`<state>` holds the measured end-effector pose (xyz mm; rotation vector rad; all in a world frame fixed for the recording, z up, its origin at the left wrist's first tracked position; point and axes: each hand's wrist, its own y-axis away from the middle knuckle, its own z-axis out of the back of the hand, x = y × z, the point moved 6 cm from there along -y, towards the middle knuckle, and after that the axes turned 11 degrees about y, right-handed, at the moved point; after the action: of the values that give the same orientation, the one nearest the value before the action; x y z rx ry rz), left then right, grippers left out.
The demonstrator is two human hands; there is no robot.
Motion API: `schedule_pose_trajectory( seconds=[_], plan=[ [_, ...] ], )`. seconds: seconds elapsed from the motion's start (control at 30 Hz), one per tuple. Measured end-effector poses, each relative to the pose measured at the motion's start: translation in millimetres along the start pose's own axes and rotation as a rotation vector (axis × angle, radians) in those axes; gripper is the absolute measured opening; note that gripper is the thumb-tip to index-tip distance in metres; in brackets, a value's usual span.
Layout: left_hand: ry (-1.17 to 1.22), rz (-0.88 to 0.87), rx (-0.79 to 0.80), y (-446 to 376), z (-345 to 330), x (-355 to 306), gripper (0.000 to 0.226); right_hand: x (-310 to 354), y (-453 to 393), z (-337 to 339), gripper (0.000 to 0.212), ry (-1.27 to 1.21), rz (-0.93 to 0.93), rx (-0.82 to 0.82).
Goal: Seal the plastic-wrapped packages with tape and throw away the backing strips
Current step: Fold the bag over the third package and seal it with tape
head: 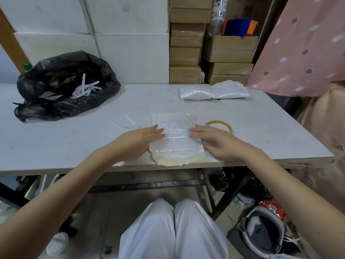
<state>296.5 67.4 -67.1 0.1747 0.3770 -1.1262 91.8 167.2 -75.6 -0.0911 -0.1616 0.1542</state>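
Note:
A flat plastic-wrapped package point(174, 136) lies at the table's near edge, its yellowish lower end hanging slightly over the edge. My left hand point(139, 142) rests flat against the package's left side, fingers straight. My right hand point(214, 142) lies flat on its right side, fingers straight and pointing left. A yellow tape roll point(226, 125) lies on the table just behind my right hand, partly hidden by it. A black rubbish bag point(63, 86) holding white backing strips point(85, 88) sits at the back left. A thin clear strip point(129, 119) lies left of the package.
A second wrapped bundle point(214, 92) lies at the back right of the white table point(74, 143). White and brown boxes point(186, 43) stack behind. Pink spotted cloth point(306, 43) hangs at the right. Clutter sits on the floor under the table.

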Motion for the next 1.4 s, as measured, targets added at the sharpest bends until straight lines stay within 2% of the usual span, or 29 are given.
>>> schedule_pose_trajectory(
  seconds=[0.17,0.3,0.37,0.43,0.5,0.57,0.6,0.67,0.8,0.97,1.07,1.17,1.23,1.3,1.4],
  plan=[
    [0.226,-0.007,-0.061,3,-13,9,0.048,5,4,-6,0.045,-0.22,-0.032,-0.007],
    [0.36,0.018,-0.178,3,-11,9,0.036,7,4,-3,0.032,-0.317,-0.09,-0.15],
    [0.443,0.078,-0.226,0,-9,7,0.024,11,2,2,0.017,-0.424,-0.146,-0.241],
    [0.532,0.165,-0.298,-3,-4,4,0.034,12,-2,3,0.007,-0.55,-0.26,-0.273],
    [0.586,0.261,-0.386,-8,2,1,0.039,10,-7,1,0.015,-0.569,-0.374,-0.34],
    [0.579,0.345,-0.48,-13,6,-1,0.032,5,-13,-2,0.019,-0.563,-0.454,-0.418],
    [0.571,0.377,-0.526,-16,8,0,0.026,5,-16,-3,0.029,-0.546,-0.482,-0.443],
    [0.518,0.425,-0.593,-24,10,2,0.029,3,-21,-2,0.037,-0.517,-0.525,-0.474],
    [0.351,0.527,-0.601,-39,8,10,0.036,3,-32,8,0.036,-0.314,-0.539,-0.47],
    [0.166,0.603,-0.559,-53,0,10,0.038,7,-44,4,0.02,0.001,-0.588,-0.42],
    [0.097,0.631,-0.522,-62,-3,8,0.033,9,-51,3,0.027,0.178,-0.693,-0.336],
    [0.043,0.627,-0.493,-66,-4,8,0.032,15,-57,4,0.026,0.417,-0.789,-0.337],
    [0.02,0.622,-0.471,-67,-4,8,0.033,25,-58,16,0.034,0.546,-0.745,-0.378],
    [0.025,0.632,-0.461,-68,-4,9,0.034,35,-64,14,0.046,0.464,-0.488,-0.408],
    [0.038,0.655,-0.463,-68,-4,9,0.035,47,-67,-6,0.057,0.283,-0.231,-0.162]
  ],
)
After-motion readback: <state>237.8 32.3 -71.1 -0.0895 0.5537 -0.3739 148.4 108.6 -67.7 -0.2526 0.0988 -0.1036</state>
